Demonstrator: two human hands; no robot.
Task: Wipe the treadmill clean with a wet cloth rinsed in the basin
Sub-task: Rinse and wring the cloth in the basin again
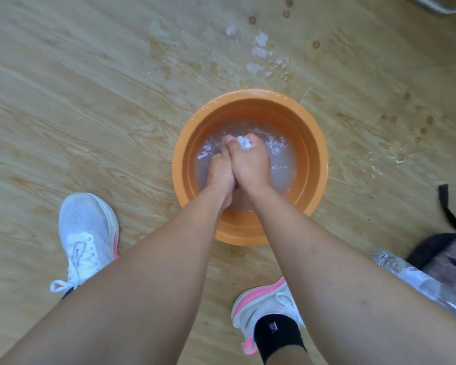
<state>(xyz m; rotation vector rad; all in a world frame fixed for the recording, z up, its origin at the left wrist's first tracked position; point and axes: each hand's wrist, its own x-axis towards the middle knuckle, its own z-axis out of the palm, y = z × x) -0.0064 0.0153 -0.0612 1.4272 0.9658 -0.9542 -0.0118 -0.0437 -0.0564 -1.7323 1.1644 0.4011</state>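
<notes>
Where the orange basin [180,164] stands on the wood-pattern floor [90,101], both bare forearms reach down into it from the lower edge of the view. Contents of basin: cloudy water [283,167], rippled near the hands. Item, white cloth [244,143]: bunched into a small wad at the water's surface near the middle of the basin, showing at the far end of the hands. Right hand [252,164]: fingers curled round the cloth, gripping it. Left hand [220,168]: pressed flat against the side of the right hand, fingers curled beside the wad; whether it also grips the cloth cannot be told. Floor beyond the basin: wet patches and white splashes [258,50]. Near side: a white shoe [86,233] to the left of the basin, a second white shoe with pink trim [263,304] below it, worn with a black sock [277,335]. Right edge: a clear plastic bottle [411,275] lying on its side, a black bag [432,252] just beside it, blurred.
</notes>
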